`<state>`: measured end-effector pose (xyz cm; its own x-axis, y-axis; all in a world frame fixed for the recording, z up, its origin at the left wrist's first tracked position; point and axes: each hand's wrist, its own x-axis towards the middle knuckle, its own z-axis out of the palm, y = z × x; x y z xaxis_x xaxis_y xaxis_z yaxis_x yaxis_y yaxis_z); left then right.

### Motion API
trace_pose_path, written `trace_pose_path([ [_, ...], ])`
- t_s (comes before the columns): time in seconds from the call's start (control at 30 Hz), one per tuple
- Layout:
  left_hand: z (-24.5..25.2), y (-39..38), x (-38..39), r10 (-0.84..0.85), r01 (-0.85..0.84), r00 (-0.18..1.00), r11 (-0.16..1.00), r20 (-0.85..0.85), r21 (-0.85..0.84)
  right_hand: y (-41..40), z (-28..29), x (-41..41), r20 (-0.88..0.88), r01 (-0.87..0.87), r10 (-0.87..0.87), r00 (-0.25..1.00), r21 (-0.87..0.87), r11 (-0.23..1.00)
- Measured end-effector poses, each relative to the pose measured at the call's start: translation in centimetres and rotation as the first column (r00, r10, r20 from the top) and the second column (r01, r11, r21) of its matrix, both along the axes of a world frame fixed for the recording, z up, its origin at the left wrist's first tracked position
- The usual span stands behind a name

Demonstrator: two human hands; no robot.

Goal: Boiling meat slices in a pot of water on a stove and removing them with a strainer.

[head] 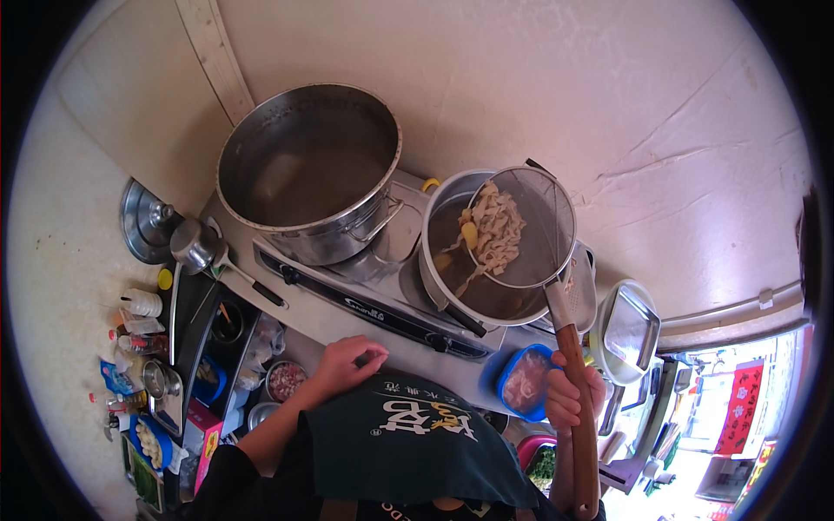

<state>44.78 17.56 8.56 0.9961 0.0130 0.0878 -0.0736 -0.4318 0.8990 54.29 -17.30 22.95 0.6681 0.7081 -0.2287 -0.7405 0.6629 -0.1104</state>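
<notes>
My right hand (568, 398) grips the long wooden handle (576, 391) of a wire-mesh strainer (541, 202). The mesh sits over a steel pot (438, 260) of brownish liquid. Pale strips, apparently sliced meat or tofu skin (498, 228), lie heaped in the strainer with a yellow piece (468, 234) beside them. A few strips trail over its rim towards the liquid. In front of the stove's control panel (371, 309), my left hand (352, 365) hovers with loosely curled fingers and holds nothing.
A large stockpot (309, 156) occupies the stove's left side. Left of it are a steel ladle (194, 246), a lid (146, 221) and bottles (140, 343). A blue tub of pinkish meat (525, 383) sits near my right hand. Trays (631, 327) stand farther right.
</notes>
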Motion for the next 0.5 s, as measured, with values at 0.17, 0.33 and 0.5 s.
trace_pose_path([
  [0.17, 0.0, 0.0, 0.1, -0.009, 0.009, 1.0, 1.0, -0.001, -0.01, -2.2, -0.9, -0.2, 0.063, 0.071, -0.067, 0.996, -0.057, 0.996],
  [0.33, 0.4, 0.0, 0.2, -0.01, 0.011, 1.0, 1.0, 0.014, -0.013, -2.1, -2.4, 1.1, 0.242, 0.06, 0.045, 0.969, -0.409, 0.91],
  [0.5, 0.1, 0.1, -0.3, 0.015, -0.015, 1.0, 0.999, 0.008, -0.028, -2.0, -4.1, 2.9, 0.323, 0.076, 0.142, 0.936, -0.577, 0.813],
])
